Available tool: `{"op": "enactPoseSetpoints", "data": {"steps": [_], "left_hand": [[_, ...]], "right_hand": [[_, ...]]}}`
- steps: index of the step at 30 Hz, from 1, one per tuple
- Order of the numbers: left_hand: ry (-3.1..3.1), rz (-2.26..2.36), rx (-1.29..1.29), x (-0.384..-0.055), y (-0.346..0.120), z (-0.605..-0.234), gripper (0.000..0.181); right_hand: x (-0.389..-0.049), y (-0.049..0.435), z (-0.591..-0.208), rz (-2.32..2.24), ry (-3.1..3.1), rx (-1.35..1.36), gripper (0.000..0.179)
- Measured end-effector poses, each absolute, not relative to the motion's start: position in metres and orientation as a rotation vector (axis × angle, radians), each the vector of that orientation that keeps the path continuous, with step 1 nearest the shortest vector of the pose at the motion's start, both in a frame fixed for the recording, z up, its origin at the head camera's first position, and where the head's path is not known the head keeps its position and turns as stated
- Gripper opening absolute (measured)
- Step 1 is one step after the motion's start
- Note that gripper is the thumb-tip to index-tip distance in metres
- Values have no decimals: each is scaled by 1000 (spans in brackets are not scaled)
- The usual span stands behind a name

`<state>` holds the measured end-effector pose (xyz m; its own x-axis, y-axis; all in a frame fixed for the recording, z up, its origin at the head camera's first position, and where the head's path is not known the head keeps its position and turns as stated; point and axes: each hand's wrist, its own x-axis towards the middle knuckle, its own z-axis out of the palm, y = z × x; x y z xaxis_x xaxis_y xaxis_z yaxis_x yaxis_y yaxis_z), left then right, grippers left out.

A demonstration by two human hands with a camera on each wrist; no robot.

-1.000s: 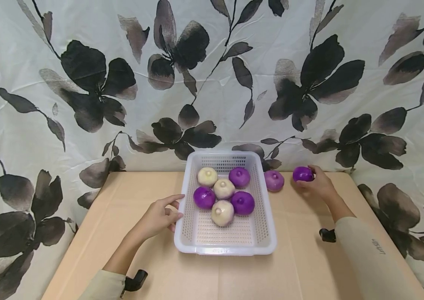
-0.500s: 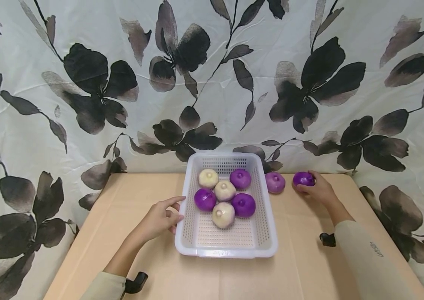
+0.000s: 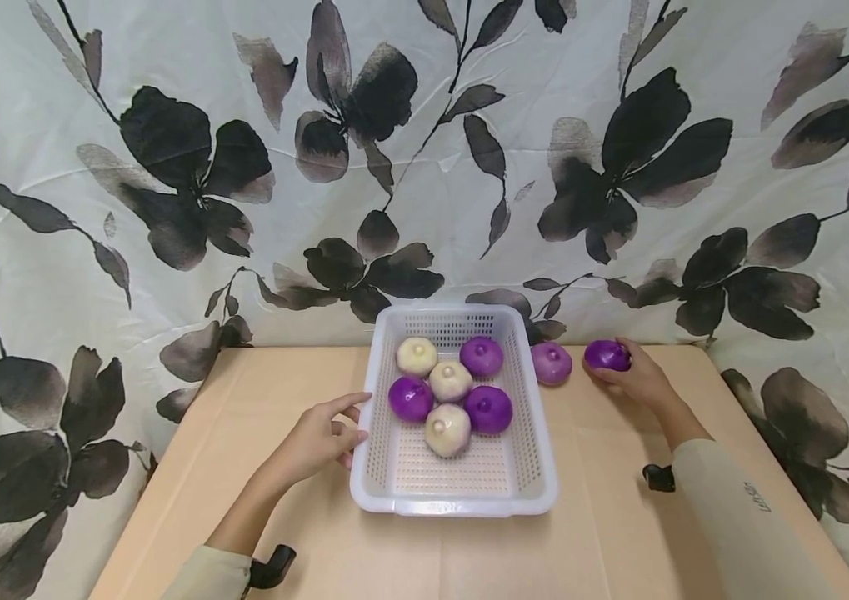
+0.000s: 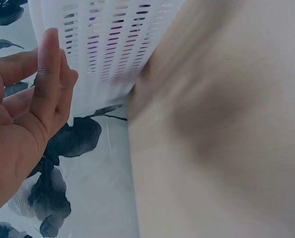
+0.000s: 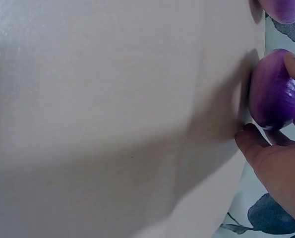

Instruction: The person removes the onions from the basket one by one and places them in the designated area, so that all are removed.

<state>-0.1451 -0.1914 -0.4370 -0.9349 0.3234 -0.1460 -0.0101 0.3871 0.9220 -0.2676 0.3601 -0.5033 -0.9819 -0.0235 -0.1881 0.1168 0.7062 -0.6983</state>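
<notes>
My right hand point(image 3: 641, 375) grips a shiny purple onion point(image 3: 607, 355) at the back right of the table. In the right wrist view the thumb lies on one side of this onion point(image 5: 273, 94), with fingers at its other side; whether it rests on the table I cannot tell. A paler purple onion point(image 3: 551, 364) sits between it and the white plastic basket point(image 3: 454, 505). Inside the basket are three purple onions point(image 3: 487, 409) and three cream-white onions point(image 3: 447, 430). My left hand point(image 3: 315, 442), fingers relaxed, touches the left side of the basket; the left wrist view shows them by its slotted wall point(image 4: 107, 44).
The tan tabletop point(image 3: 469, 558) extends around the basket, ending at a back edge close behind the loose onions. A white cloth with dark flowers point(image 3: 484, 208) hangs behind the table and along its sides.
The purple onion in my right hand has turned slightly between the fingers. My left hand and the basket keep their places; the head view has shifted a little.
</notes>
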Motion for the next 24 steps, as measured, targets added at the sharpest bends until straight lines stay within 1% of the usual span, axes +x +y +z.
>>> {"op": "enactPoseSetpoints", "data": {"steps": [19, 24], "left_hand": [[2353, 1573, 299, -144, -193, -440, 61], [2355, 1566, 295, -146, -194, -440, 61]], "right_hand": [[-266, 361, -499, -1142, 2711, 60, 100], [-263, 362, -489, -1152, 2747, 45, 95]]}}
